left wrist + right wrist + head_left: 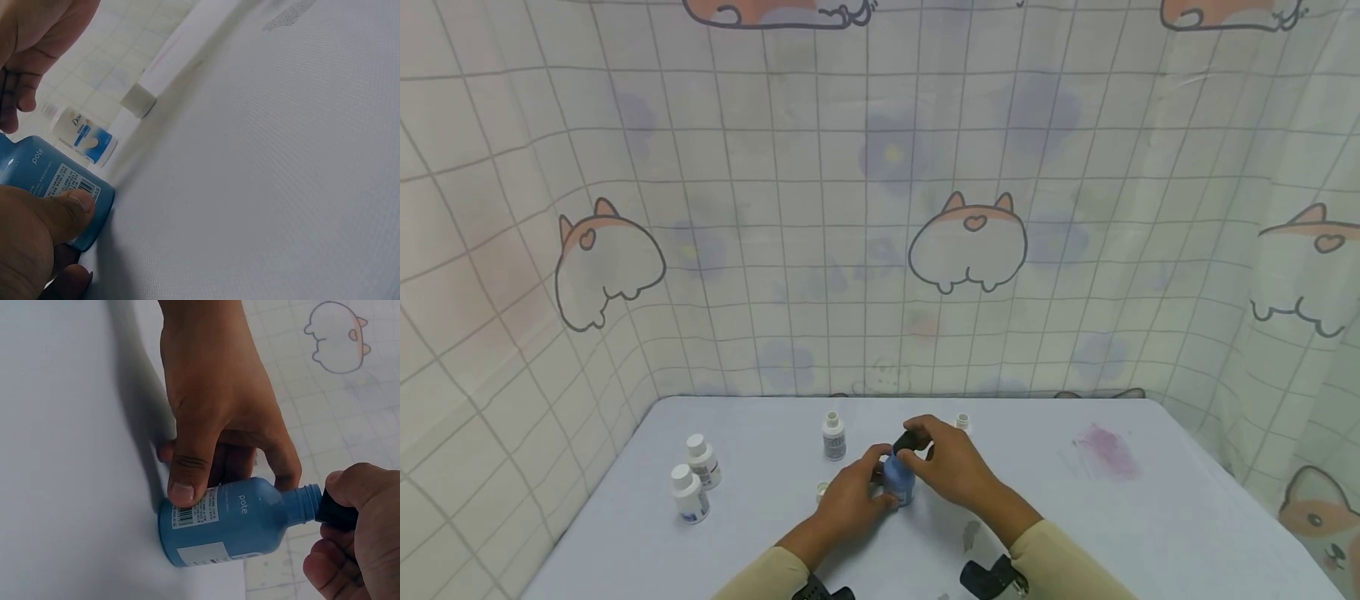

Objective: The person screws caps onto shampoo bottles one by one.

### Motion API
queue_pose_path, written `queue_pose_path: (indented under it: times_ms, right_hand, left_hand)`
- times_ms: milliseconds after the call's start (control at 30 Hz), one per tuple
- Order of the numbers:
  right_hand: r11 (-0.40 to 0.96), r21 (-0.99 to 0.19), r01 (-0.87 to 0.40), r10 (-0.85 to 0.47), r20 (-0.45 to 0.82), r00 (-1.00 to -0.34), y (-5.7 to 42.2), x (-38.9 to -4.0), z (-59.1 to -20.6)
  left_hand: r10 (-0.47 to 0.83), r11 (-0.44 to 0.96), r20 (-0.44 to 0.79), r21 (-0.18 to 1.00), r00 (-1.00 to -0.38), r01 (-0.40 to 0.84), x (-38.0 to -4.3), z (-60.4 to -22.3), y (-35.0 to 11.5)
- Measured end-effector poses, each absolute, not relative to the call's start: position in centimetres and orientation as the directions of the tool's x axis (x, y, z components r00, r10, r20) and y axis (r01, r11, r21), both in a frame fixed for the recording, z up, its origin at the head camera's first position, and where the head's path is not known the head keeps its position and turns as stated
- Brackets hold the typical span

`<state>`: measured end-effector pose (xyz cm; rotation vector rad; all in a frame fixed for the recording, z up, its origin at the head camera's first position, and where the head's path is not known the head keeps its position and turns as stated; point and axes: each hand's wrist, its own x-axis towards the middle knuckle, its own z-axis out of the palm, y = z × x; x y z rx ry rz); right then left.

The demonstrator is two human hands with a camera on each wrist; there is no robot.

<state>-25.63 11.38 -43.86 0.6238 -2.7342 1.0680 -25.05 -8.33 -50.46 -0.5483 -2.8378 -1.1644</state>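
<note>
A blue plastic bottle stands upright on the table between my hands. My left hand grips its body, with the thumb across the label in the right wrist view. At the bottle's top, my right hand pinches a black cap between thumb and fingers. The cap sits right at the mouth, and the threads of the neck show below it. Behind the blue bottle, the left wrist view has a white bottle with a blue-patterned label and a white cap.
Two white capped bottles, one in front and one behind, stand at the left. A white bottle without a cap stands near the back edge. Another white neck shows behind my right hand. A pink stain marks the table's right side.
</note>
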Motion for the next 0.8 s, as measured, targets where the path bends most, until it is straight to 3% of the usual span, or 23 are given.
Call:
queue_pose_path:
  times_ms: [800]
  right_hand:
    - [0.653,-0.537,-0.534,-0.476,0.257,-0.841,11.6,-25.94,-43.77]
  left_hand:
    - [0.315,0.649,0.154,0.685,-0.936,0.331,-25.09,-50.47,-8.44]
